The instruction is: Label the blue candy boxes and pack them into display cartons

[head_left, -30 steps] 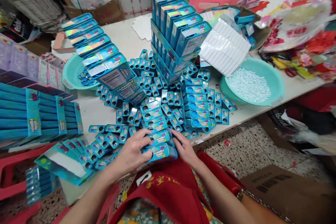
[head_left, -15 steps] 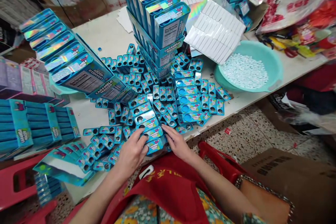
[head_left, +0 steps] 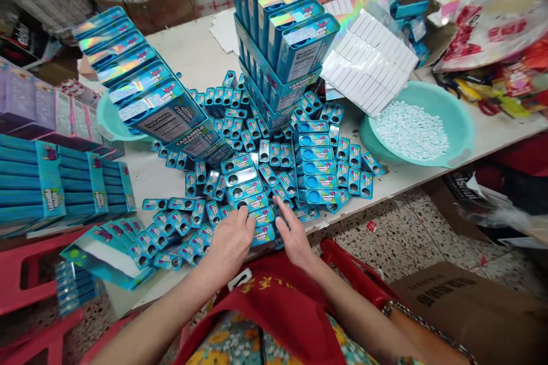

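A row of blue candy boxes (head_left: 244,189) printed "CARAMELO MACIZO" stands at the table's front edge, before my body. Over the left side of this row, my left hand (head_left: 233,239) has its fingers curled together against the boxes; what the fingertips pinch, if anything, is hidden. On the row's right side, my right hand (head_left: 296,242) has its fingers stretched out and apart, close to the boxes. Many small blue boxes with round dark holes (head_left: 160,222) lie loose around the row. Just right of it, a second row of blue boxes (head_left: 319,166) stands upright.
Two tall stacks of blue display boxes (head_left: 166,108) rise behind my hands. At the right, a turquoise basin (head_left: 464,125) holds small white pieces, beside a sheet of white strips (head_left: 370,63). Blue cartons (head_left: 25,182) stand at the left. A red stool (head_left: 355,268) is near my right arm.
The view has shifted, so the table's contents sit further right. My left hand has moved a little along the row, and my right hand's fingers have spread slightly away from the boxes.
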`<state>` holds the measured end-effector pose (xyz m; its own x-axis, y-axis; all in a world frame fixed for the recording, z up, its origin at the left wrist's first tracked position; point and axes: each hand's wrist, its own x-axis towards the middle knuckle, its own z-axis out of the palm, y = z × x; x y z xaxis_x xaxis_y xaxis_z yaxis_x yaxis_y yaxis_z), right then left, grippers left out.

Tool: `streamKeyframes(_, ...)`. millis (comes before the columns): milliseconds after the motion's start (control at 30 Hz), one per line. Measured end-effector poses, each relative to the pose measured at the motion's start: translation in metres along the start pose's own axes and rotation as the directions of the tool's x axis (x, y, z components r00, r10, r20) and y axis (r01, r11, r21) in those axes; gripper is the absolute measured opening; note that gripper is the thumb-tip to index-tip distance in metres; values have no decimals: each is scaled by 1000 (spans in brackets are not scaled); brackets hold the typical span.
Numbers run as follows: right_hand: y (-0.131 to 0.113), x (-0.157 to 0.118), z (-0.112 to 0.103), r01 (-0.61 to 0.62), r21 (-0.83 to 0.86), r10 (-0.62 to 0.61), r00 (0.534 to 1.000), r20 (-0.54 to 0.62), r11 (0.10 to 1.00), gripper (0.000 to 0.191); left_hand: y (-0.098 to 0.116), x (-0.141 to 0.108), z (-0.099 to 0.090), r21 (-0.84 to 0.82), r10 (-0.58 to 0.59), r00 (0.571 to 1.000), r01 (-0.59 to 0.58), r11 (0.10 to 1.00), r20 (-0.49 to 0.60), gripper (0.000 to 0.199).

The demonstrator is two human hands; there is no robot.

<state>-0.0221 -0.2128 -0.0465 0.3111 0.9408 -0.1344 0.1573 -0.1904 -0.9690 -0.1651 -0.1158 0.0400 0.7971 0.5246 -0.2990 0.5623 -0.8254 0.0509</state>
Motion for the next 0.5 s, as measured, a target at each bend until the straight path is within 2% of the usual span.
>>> streamKeyframes(67, -13, 9, 3, -28, 89, 28, 1000, 9, 996, 53, -16, -12, 5, -175, 40, 996, -53, 983, -77, 17)
streamKeyframes(100, -19, 14, 5, -35, 107, 33, 999, 21, 994, 55, -23, -18, 7, -284, 25, 990, -64, 957, -137, 18)
streamKeyframes(167, -24, 24, 11, -62, 89, 57, 997, 57, 994, 62, -32, -24, 12, -486, -113, 956, -35, 873, -271, 28)
streamKeyframes(233, -24, 30, 16, -102, 56, 95, 989, 111, 993, 67, -32, -21, 22, -597, -289, 882, 11, 802, -372, 50)
streamKeyframes(267, -22, 32, 17, -119, 47, 111, 984, 139, 992, 68, -29, -17, 29, -621, -333, 855, 17, 784, -397, 61)
streamKeyframes(333, -17, 34, 16, -148, 29, 140, 972, 187, 989, 68, -20, -8, 45, -641, -338, 856, 9, 768, -392, 76)
streamKeyframes(400, -14, 33, 11, -167, -2, 164, 962, 219, 986, 70, -14, -1, 59, -688, -311, 886, -11, 726, -343, 77)
streamKeyframes(433, -13, 33, 9, -179, -5, 176, 958, 226, 984, 71, -12, 1, 64, -735, -326, 890, -16, 677, -320, 77)
streamKeyframes(500, -11, 32, 6, -200, 45, 187, 962, 201, 979, 71, -11, 2, 71, -858, -418, 860, -45, 511, -294, 77)
